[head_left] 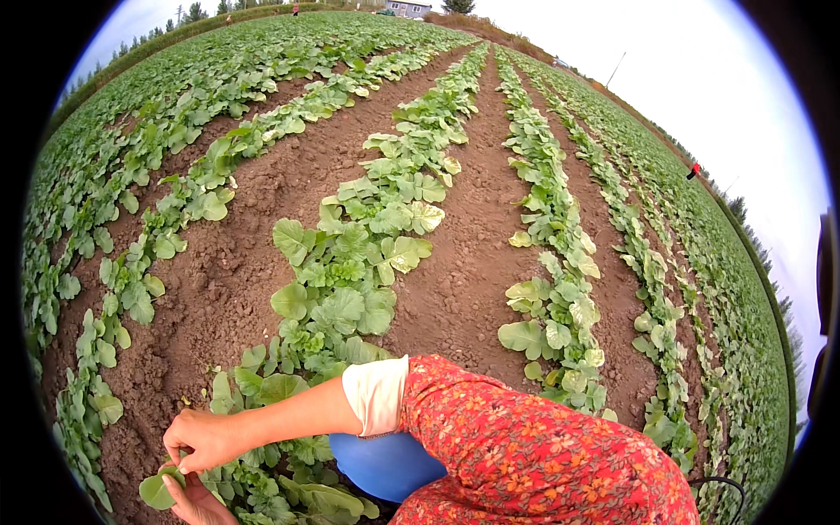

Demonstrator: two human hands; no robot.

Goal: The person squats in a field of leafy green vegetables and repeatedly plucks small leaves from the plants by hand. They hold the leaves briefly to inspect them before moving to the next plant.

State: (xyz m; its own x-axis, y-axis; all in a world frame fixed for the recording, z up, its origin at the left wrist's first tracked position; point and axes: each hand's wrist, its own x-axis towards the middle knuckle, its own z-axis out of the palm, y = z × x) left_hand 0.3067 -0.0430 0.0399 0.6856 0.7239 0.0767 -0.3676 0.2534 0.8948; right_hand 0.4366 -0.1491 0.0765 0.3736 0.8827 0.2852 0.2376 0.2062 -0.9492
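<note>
At the lower left, my right hand (205, 440) reaches across from a rolled-up floral sleeve (538, 446) with a pale cuff. Its thumb and forefinger pinch the upper edge of a rounded green leaf (156, 492). Below it, my left hand (197, 504) holds the same leaf between thumb and fingers, palm turned up and partly cut off by the picture's rim. Both hands are just left of a row of leafy, radish-like plants (262, 489), above brown soil. My fingers hide part of the leaf.
A smooth blue rounded object (387, 462) shows under my right forearm. More crop rows (564, 295) run away on both sides, with bare soil furrows (453, 282) between them. Far off stand a house (408, 8) and a person in red (693, 171). A black cable (725, 480) curves at lower right.
</note>
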